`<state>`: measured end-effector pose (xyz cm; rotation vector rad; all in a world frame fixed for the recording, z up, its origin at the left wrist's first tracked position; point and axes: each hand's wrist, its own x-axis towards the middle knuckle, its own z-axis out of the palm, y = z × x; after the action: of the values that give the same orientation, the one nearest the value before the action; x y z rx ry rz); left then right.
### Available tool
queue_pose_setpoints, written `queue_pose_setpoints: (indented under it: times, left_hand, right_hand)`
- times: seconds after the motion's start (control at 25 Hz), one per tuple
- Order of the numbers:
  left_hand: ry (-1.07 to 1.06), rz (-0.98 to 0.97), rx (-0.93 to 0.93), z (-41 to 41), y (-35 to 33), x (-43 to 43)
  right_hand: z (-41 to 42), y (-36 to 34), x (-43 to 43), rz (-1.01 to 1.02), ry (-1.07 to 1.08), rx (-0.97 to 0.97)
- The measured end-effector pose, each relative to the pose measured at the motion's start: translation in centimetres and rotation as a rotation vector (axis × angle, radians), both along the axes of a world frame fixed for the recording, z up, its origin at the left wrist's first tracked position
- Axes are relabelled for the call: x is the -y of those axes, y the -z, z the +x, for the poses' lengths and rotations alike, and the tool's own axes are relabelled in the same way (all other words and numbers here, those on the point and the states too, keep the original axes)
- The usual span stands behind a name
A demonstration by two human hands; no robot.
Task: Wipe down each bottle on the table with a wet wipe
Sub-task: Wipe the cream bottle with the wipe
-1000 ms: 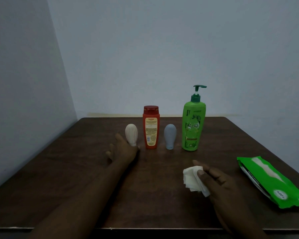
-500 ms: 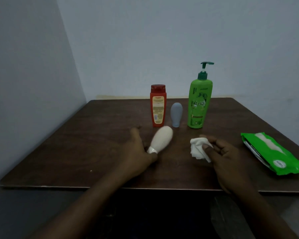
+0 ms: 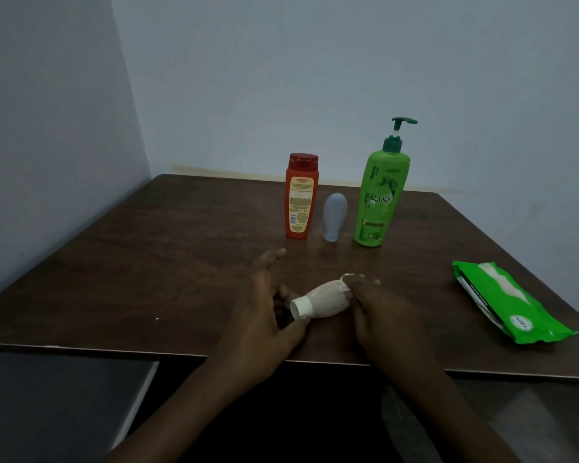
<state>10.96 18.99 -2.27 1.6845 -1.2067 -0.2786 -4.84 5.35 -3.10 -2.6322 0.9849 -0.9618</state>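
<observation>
Near table edge, cream bottle [image 3: 325, 302] between both hands' fingers [image 3: 283, 292], wipe-covered base

free: table [image 3: 147, 262] left half | blocked: bottle row [image 3: 335, 217] behind; wipes pack [image 3: 508, 302] right

Single view only, worn on the person's head. It looks forward and down from the near edge of the table [image 3: 168, 262], close over both forearms, which enter from the bottom of the frame. It faces the room corner where two pale walls [image 3: 315, 78] meet. The whole tabletop is in shot, wide-angle, horizon slightly tilted. No second view to share any part of the scene.
</observation>
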Motion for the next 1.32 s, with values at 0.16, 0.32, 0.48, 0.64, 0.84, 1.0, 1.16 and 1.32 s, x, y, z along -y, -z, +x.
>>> queue_pose_setpoints:
  times: [0.16, 0.32, 0.48, 0.64, 0.84, 1.0, 1.16, 1.32]
  left_hand:
    - [0.020, -0.054, -0.004, -0.1, 0.4, 0.0]
    - [-0.007, -0.074, -0.003, 0.3, 0.7, 0.2]
    - [0.000, -0.080, -0.024, 0.2, 0.6, 0.2]
    - [-0.002, -0.098, -0.037, 0.3, 0.8, 0.3]
    - [-0.014, -0.064, -0.027, 0.3, 0.6, 0.2]
    - [-0.009, -0.057, -0.046, 0.2, 0.3, 0.0]
    - [-0.032, -0.019, -0.016, 0.3, 0.3, 0.2]
    - [-0.080, -0.058, 0.202, 0.6, 0.6, 0.6]
  right_hand:
    - [2.4, -0.7, -2.6, -0.048, -0.290, -0.259]
    - [1.6, -1.7, 0.4, -0.009, -0.243, -0.263]
    - [2.2, -1.7, -0.4, -0.055, -0.219, -0.225]
    - [2.1, -1.3, -0.7, -0.113, -0.354, -0.259]
    - [2.4, -0.9, -0.4, -0.022, -0.225, -0.213]
    - [2.2, -1.1, 0.1, -0.023, -0.362, -0.255]
    - [1.2, -1.3, 2.0, -0.004, -0.160, -0.186]
    - [2.3, -0.3, -0.6, -0.044, -0.354, -0.215]
